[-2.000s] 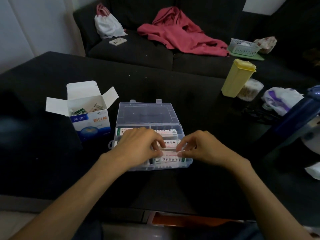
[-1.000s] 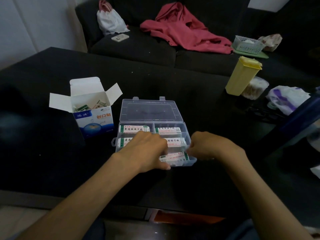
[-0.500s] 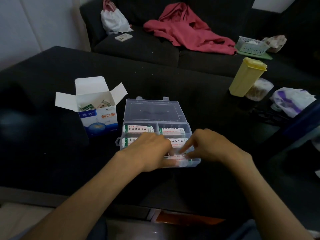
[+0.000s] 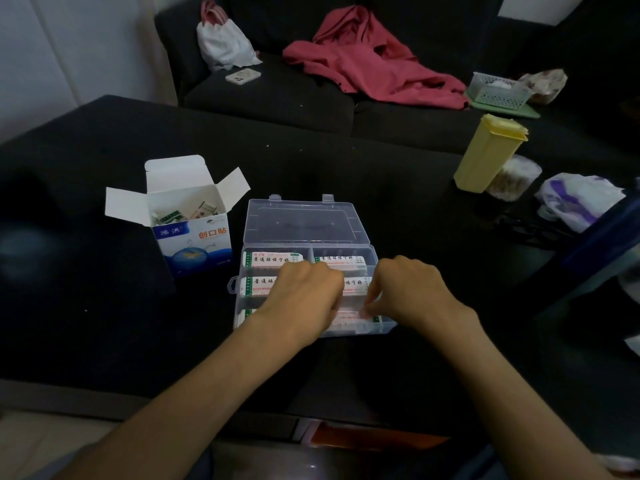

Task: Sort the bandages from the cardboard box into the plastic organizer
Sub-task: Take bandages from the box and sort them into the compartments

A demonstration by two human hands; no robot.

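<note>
My clear plastic organizer (image 4: 304,221) lies open, white bandages (image 4: 272,260) flat in its compartments. Just left of it stands the open cardboard box (image 4: 192,237), bandages inside.

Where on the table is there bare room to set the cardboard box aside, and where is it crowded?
Bare dark table lies left of and in front of the cardboard box, and behind the plastic organizer toward the sofa. Crowded: the right edge, with the yellow container, and the organizer, where both hands work.
</note>
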